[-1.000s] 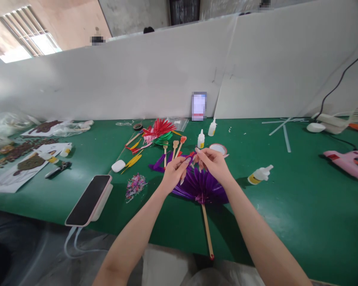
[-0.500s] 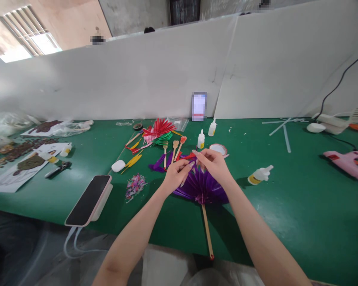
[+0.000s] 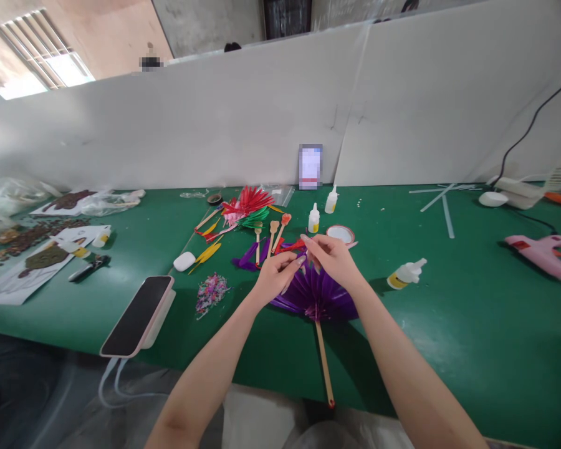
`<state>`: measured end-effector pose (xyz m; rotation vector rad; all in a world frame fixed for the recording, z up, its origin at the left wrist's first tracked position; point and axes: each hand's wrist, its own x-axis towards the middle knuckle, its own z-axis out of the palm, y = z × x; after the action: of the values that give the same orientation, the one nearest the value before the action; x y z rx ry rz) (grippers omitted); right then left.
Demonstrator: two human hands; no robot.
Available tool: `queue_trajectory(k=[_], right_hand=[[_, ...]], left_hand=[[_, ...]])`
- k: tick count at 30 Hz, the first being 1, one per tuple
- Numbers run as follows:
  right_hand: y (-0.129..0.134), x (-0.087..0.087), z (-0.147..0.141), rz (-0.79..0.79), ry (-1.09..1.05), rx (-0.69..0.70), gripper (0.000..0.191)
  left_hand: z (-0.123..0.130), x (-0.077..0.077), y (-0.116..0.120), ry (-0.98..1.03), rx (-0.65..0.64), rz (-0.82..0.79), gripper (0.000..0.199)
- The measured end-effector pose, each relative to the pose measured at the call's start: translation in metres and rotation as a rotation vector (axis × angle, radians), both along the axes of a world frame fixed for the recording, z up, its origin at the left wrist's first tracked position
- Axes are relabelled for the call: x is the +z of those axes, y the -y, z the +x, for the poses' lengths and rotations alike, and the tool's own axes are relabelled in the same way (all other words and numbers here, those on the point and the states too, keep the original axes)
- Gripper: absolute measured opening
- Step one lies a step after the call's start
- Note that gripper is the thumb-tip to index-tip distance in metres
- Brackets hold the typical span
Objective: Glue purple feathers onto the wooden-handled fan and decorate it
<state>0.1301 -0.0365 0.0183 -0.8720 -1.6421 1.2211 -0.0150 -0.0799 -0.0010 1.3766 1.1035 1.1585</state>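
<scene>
A purple pleated fan with a long wooden handle lies on the green table, its handle pointing toward me. Over its upper part, my left hand and my right hand come close together. Both have thumb and forefinger pinched, and whatever is between the fingertips is too small to name. Red strips show just behind my fingers. Left of the hands lie purple pieces and small wooden sticks with shaped heads.
Glue bottles stand behind my hands; another bottle leans at the right. A pink glue gun lies far right. A phone, colourful shreds and a red pleated fan are to the left.
My hands hold nearly the same pinched pose over the fan. The whole view has shifted very slightly.
</scene>
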Motion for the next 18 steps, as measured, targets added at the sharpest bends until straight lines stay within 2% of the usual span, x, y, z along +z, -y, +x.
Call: queue_trajectory(k=[3,7,11,18], right_hand=[[-0.0004,-0.0023,-0.0012,0.029,0.003,-0.043,0.044],[-0.0031,-0.0031,-0.0002,-0.013,-0.048,-0.104,0.046],[-0.0034,-0.0031,-0.0008,-0.035,-0.067,-0.073,0.046],[0.0011,-0.0067,-0.0061,-0.02,0.058,0.003,0.045]], left_hand=[[0.0014,0.0031,0.0011,-0.002,-0.003,-0.011,0.03],[0.0026,0.0046,0.0028,0.013,-0.032,-0.035,0.03],[0.0014,0.0017,0.0022,0.02,-0.045,-0.03,0.029],[-0.0003,0.0002,-0.0008,0.014,-0.008,0.008,0.03]])
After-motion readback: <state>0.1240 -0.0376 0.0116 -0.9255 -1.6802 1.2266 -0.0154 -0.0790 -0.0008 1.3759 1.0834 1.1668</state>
